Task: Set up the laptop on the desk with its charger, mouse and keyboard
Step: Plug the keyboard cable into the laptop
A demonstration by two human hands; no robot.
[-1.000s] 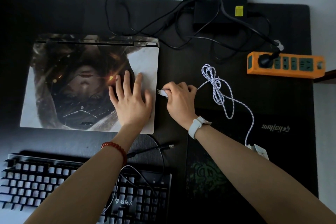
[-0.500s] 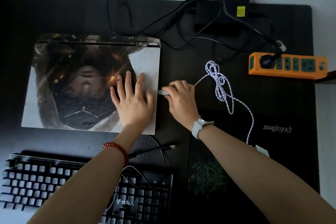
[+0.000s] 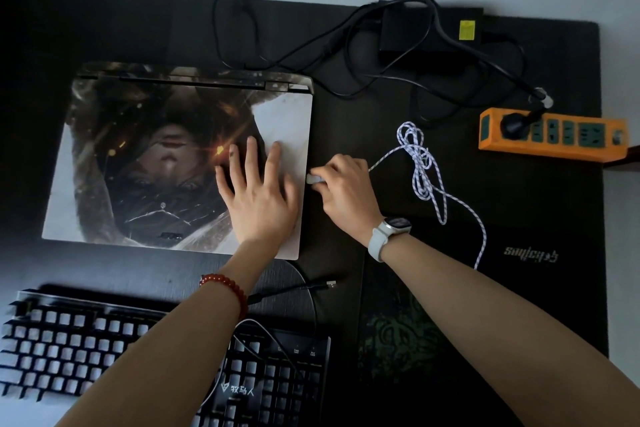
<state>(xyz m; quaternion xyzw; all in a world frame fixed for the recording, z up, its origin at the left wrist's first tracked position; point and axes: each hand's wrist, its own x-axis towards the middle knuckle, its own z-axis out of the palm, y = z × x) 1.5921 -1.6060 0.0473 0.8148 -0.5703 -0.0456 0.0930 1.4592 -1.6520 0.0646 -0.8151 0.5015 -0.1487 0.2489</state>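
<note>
Left hand (image 3: 258,199) flat on closed laptop (image 3: 145,163), right hand (image 3: 346,191) pinching white plug (image 3: 313,179) at its edge

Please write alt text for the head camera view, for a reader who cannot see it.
The right hand pinches a white USB plug at the closed laptop's right edge, while the left hand presses flat on its lid. A keyboard lies nearer, an orange power strip far right.

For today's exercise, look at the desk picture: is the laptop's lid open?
No. The laptop lies shut, its decorated lid facing up, and the left hand rests flat on that lid.
</note>
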